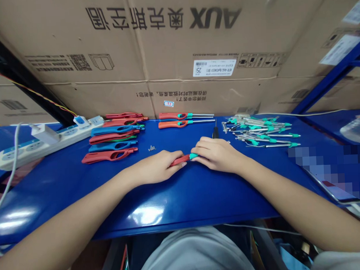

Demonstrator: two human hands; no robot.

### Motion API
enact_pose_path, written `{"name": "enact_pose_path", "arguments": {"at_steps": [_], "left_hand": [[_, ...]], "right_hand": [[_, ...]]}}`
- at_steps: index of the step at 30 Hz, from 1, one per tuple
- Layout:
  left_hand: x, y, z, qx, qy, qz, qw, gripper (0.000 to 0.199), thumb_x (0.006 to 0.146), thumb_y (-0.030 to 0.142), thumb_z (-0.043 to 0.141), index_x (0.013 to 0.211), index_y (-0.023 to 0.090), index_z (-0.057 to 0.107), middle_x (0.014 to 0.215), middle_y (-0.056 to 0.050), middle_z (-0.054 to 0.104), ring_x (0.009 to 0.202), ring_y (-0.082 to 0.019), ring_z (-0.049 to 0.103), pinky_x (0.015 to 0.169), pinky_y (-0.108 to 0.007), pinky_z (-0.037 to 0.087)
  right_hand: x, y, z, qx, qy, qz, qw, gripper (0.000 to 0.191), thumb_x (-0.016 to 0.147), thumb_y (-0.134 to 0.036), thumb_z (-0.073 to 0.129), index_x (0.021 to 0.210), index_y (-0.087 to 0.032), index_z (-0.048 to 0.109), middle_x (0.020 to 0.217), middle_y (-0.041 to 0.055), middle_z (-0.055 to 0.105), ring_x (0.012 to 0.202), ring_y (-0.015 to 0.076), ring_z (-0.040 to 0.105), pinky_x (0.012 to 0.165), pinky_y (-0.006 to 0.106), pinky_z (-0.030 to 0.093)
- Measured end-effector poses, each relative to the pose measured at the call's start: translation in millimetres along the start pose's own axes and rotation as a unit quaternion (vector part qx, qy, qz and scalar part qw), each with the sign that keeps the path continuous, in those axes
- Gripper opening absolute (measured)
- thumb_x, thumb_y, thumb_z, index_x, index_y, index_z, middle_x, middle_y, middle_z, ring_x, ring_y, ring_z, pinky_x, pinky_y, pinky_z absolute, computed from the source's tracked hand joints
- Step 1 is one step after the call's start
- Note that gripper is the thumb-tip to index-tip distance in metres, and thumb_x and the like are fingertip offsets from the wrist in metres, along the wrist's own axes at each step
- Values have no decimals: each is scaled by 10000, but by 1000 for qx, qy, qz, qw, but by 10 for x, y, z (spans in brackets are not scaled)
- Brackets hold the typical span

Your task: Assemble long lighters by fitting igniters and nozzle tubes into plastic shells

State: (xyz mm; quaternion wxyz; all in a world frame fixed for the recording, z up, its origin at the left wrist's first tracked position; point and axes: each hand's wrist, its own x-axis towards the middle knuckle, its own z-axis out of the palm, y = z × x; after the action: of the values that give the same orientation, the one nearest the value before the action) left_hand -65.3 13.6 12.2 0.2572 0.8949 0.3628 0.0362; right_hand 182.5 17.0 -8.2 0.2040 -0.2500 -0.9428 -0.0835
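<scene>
Between my hands, low over the blue tabletop, is a red lighter (180,160) with a green collar. My left hand (157,166) is closed around its red handle. The fingers of my right hand (218,154) are closed on the end with the green collar (193,156); they hide the rest of that end. Just behind my right hand lies a dark-handled screwdriver (215,132), partly covered. A few small screws (152,148) lie beyond my left hand. Two lighters with metal tubes (175,123) rest farther back.
Red and blue lighter handles (109,155) are stacked at left beside a white power strip (69,134). Metal tubes with green collars (265,131) lie piled at right. A phone (334,188) is at the right edge. A large cardboard box (164,52) stands behind the table.
</scene>
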Motion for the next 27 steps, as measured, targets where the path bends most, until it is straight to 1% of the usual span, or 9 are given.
{"name": "enact_pose_path", "arguments": {"at_steps": [6,9,11,13,16,19,22,24,27], "left_hand": [[-39,39,16,56,6,-8,998,320,1044,470,368,1075,225,571,778,-30,627,663,-197,601,575,-282,352],[-55,58,22,87,6,-9,996,294,1045,441,373,1085,229,573,775,-38,634,656,-207,603,556,-276,340],[-60,67,23,102,8,-7,995,277,1044,425,378,1087,232,571,778,-41,638,651,-209,602,547,-275,325],[-62,71,20,103,7,-5,995,257,1044,409,382,1086,234,565,775,-37,633,646,-205,595,543,-274,314],[-59,75,7,79,3,-7,997,245,1043,410,387,1059,232,554,736,-17,600,617,-189,562,546,-272,312],[-52,86,-3,7,-9,-2,1000,275,1044,437,384,1003,220,547,726,3,578,620,-165,545,576,-266,345],[-52,111,6,-76,-37,23,996,273,1049,413,384,967,208,544,789,5,604,687,-152,566,642,-259,394],[-61,138,25,-78,-43,23,996,256,1045,395,395,955,204,541,803,-1,612,704,-155,573,648,-263,399],[-80,189,67,-29,-37,-5,999,241,1040,387,401,949,205,530,751,-5,599,633,-159,559,586,-274,369]], "right_hand": [[10,-56,-55,4,-67,28,997,272,1038,-302,451,973,-138,658,881,85,671,791,193,568,643,298,369],[18,-84,-60,0,-91,34,995,248,1029,-275,463,935,-142,649,848,74,656,757,186,559,643,298,352],[16,-82,-57,1,-96,32,995,252,1031,-268,458,917,-144,646,834,73,655,740,181,552,642,295,346],[7,-67,-51,3,-89,24,996,264,1037,-275,453,917,-145,650,829,73,659,740,178,552,647,291,348],[-12,-48,-39,-7,-59,6,998,278,1042,-289,453,936,-139,662,842,83,674,758,182,561,649,291,353],[-31,-60,-23,-40,-26,-16,999,276,1045,-263,441,950,-126,662,851,100,680,753,186,553,629,300,336],[-45,-98,4,-57,-15,-38,998,254,1034,-198,431,928,-117,648,809,97,657,712,179,519,619,303,322],[-52,-125,26,-51,-17,-51,997,245,1018,-164,432,886,-122,635,756,78,624,676,174,491,615,303,317],[-59,-151,45,-37,-28,-53,998,233,993,-140,436,832,-137,604,708,56,574,643,168,450,606,303,299]]}}
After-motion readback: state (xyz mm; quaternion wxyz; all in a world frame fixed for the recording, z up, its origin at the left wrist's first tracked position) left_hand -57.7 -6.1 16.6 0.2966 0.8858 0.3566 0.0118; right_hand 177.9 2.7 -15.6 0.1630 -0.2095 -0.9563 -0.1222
